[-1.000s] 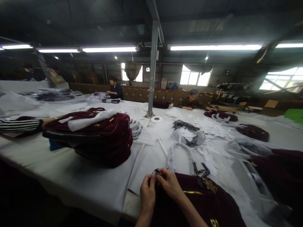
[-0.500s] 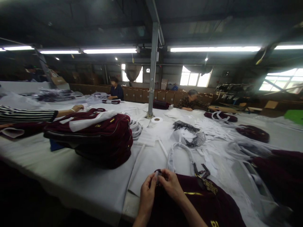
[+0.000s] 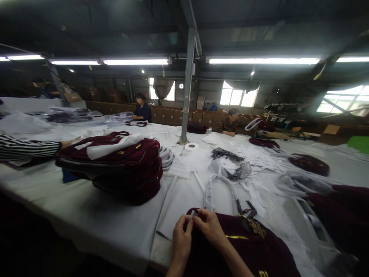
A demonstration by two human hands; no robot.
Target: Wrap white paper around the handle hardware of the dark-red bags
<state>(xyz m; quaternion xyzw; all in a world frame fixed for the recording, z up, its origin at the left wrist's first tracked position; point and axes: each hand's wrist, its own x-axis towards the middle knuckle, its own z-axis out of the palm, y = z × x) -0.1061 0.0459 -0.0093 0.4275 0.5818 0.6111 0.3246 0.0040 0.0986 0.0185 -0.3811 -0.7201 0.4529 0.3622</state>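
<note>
A dark maroon bag (image 3: 248,250) with gold trim lies in front of me at the table's near edge. Its handle (image 3: 209,194), wrapped in white, stands up in a loop behind it, beside a gold ornament (image 3: 257,227). At the bag's upper left corner, my left hand (image 3: 182,235) pinches a small white strip (image 3: 193,214) between thumb and fingers. My right hand (image 3: 211,226) is closed at the same strip, fingertips close to those of the left. The exact grip of the right fingertips is partly hidden.
Stacked maroon bags (image 3: 127,169) stand to the left, near a co-worker's striped sleeve (image 3: 29,148). A white roll (image 3: 191,146) lies by the metal post (image 3: 188,84). Black-and-white speckled material (image 3: 242,169) and white scraps lie ahead; a grey box (image 3: 305,227) is at right.
My hands stay at the bag's corner, fingers shifting slightly around the strip. The striped-sleeved arm has drawn back left. Across the table at right, a maroon item with a white-wrapped handle has been lifted.
</note>
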